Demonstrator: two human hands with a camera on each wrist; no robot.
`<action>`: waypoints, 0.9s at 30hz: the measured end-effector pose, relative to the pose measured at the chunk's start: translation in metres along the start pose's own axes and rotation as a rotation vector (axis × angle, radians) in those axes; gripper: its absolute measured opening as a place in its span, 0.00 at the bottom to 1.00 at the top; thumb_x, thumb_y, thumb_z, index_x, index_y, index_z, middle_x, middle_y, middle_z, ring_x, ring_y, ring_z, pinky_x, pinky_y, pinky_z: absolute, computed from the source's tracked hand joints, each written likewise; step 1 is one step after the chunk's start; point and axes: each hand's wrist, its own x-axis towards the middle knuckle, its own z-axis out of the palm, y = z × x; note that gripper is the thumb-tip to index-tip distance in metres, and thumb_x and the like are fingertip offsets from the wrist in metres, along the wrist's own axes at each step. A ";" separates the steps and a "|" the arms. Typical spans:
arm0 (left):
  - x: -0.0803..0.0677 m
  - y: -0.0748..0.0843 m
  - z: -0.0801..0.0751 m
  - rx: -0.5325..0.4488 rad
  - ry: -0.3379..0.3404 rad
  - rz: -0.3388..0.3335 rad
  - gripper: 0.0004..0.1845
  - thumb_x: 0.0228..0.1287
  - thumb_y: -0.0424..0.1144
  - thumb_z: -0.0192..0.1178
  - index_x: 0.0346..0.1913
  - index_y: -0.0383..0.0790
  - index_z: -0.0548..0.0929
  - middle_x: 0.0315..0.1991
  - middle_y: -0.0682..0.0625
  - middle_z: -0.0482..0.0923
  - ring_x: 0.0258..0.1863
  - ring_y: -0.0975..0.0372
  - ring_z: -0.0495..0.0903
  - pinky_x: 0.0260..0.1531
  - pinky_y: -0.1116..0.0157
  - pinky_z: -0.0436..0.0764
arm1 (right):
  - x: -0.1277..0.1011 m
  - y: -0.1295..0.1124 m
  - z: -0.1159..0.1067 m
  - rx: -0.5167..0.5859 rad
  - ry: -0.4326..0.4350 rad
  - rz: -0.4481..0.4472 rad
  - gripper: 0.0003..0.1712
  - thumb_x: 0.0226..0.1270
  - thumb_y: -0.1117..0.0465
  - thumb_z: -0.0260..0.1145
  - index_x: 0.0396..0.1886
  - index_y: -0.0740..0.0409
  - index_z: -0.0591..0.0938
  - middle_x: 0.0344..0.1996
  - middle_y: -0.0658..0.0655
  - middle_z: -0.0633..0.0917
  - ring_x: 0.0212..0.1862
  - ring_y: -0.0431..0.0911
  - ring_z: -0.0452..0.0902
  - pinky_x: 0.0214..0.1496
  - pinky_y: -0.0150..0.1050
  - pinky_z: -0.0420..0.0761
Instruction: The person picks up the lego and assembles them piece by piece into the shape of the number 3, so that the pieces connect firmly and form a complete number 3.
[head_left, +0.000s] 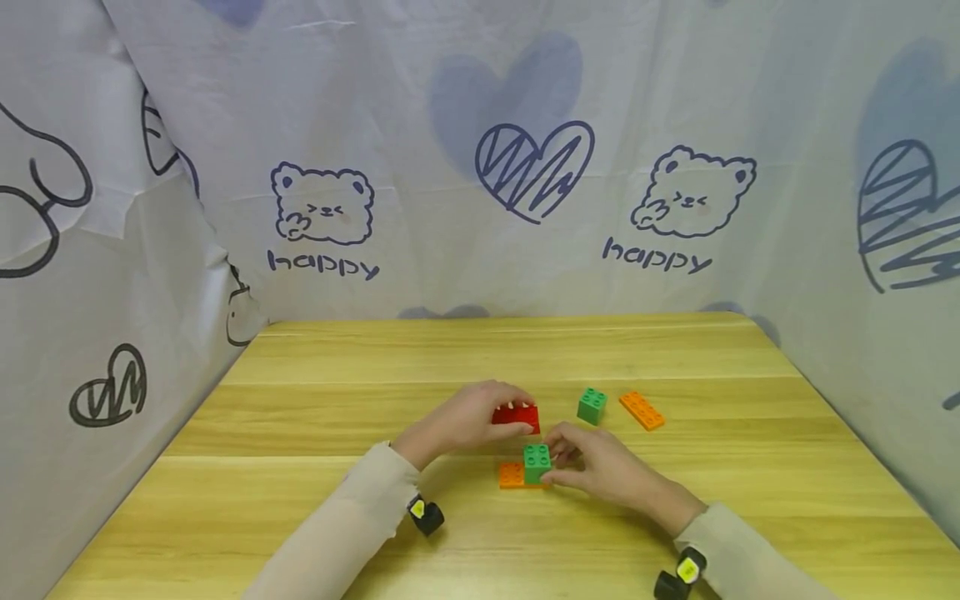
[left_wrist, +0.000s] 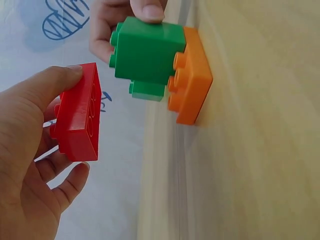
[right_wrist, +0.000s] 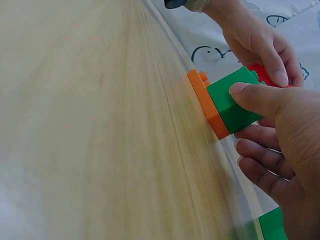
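Printed cloth (head_left: 480,167) walled the wooden table (head_left: 300,400) on three sides. Left hand (head_left: 457,421) held a red brick (head_left: 516,416) off the table, fingers (left_wrist: 55,80) pinching its edges. Right hand (head_left: 600,467) gripped a green brick (head_left: 536,462), thumb and fingers pinching it, seated on an orange plate (head_left: 512,476) on the table. Behind them, apart: another green brick (head_left: 592,405), another orange plate (head_left: 641,410)

Cube brick (head_left: 536,462) atop flat plate (head_left: 512,476)

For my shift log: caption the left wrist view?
Left hand grips red plastic brick beside green block stacked on orange plate.
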 end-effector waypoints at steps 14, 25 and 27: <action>-0.013 0.014 0.003 0.036 0.003 0.114 0.20 0.67 0.53 0.62 0.54 0.43 0.83 0.45 0.54 0.82 0.40 0.65 0.76 0.41 0.71 0.77 | 0.000 0.001 0.000 -0.007 0.009 -0.026 0.20 0.61 0.45 0.70 0.47 0.47 0.77 0.37 0.40 0.82 0.39 0.35 0.80 0.43 0.34 0.81; -0.018 0.024 0.010 0.069 -0.007 0.099 0.21 0.68 0.54 0.60 0.55 0.44 0.82 0.47 0.55 0.81 0.44 0.64 0.76 0.43 0.70 0.76 | 0.000 0.000 0.000 0.002 -0.007 -0.005 0.19 0.62 0.45 0.70 0.48 0.46 0.77 0.39 0.39 0.82 0.40 0.35 0.80 0.43 0.34 0.81; -0.018 0.024 0.012 0.077 0.003 0.102 0.21 0.68 0.54 0.61 0.55 0.44 0.82 0.47 0.54 0.81 0.44 0.63 0.76 0.42 0.70 0.76 | 0.000 0.000 -0.001 0.002 -0.008 0.002 0.19 0.62 0.45 0.70 0.48 0.45 0.77 0.40 0.39 0.82 0.40 0.34 0.79 0.44 0.34 0.81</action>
